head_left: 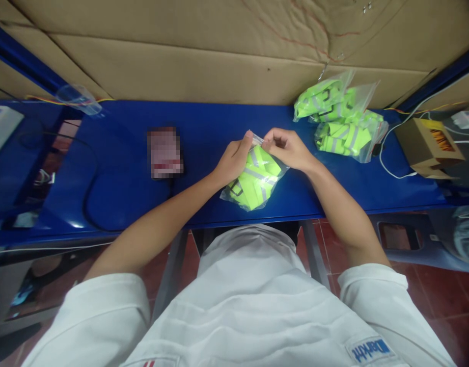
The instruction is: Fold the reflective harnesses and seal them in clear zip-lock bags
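Note:
A clear plastic bag (229, 196) lies near the front edge of the blue table. Inside it is a folded neon yellow-green reflective strap or vest (259, 176) with grey stripes and a black buckle. My left hand (236, 159) grips the upper left of the bag's mouth, its thumb on the top edge. At the upper right of the same edge, my right hand (285, 147) pinches the plastic between curled fingers and thumb. Whether the mouth is sealed cannot be made out.
Several similar filled bags (343, 137) are piled at the back right of the blue table (121, 196). Beyond them stand a cardboard box (419, 148) and white cables. A pixelated, blurred-out object (165, 153) lies on the left, with a clear plastic cup (81, 100) behind it.

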Demonstrator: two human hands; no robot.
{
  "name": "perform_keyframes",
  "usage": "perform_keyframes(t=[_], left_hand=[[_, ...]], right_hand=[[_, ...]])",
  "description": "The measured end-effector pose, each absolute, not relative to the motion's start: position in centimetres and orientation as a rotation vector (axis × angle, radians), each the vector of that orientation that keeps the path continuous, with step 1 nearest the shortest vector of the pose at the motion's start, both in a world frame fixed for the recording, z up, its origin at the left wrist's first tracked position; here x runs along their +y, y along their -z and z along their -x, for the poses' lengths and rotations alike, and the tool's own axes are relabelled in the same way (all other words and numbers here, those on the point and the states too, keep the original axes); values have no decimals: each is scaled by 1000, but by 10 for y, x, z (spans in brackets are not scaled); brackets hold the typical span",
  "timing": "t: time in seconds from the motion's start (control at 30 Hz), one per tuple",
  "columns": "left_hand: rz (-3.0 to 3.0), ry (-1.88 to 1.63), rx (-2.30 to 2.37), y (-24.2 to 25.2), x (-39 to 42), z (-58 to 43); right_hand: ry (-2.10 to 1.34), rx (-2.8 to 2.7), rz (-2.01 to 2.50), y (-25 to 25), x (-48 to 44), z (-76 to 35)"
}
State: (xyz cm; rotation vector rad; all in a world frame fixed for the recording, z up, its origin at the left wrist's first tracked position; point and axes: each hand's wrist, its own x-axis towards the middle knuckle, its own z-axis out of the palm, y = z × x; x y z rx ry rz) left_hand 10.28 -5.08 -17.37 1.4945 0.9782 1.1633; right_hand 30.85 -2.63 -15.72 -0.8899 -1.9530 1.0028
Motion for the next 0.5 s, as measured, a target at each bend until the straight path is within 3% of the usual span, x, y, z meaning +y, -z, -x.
perform_keyframes(t=[0.5], left_hand=[[-1473, -897, 1025, 160, -61, -105]], right_hand=[[-1090, -1943, 884, 159, -29, -308]])
